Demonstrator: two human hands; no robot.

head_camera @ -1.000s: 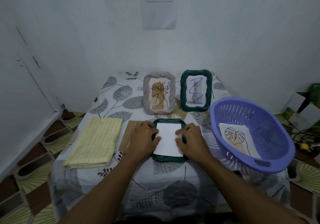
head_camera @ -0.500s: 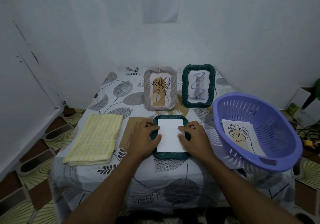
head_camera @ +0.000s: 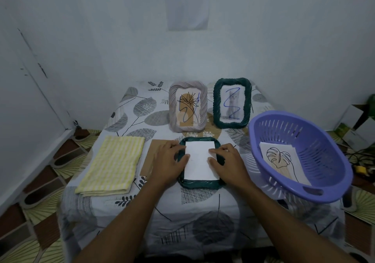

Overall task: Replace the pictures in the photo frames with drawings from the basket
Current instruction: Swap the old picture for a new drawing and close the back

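Pressing flat, open-fingered, the left hand (head_camera: pixel 169 162) and right hand (head_camera: pixel 228 164) pin a white sheet (head_camera: pixel 200 162) in the face-down green frame (head_camera: pixel 199 185), nothing gripped; uneven pressure could crease or skew it.

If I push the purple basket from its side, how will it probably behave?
The purple basket looks like thin slotted plastic, so it is probably light and slides easily on the tablecloth. It already sits tilted near the table edge, so it may rock or tip. The drawings inside could shift.
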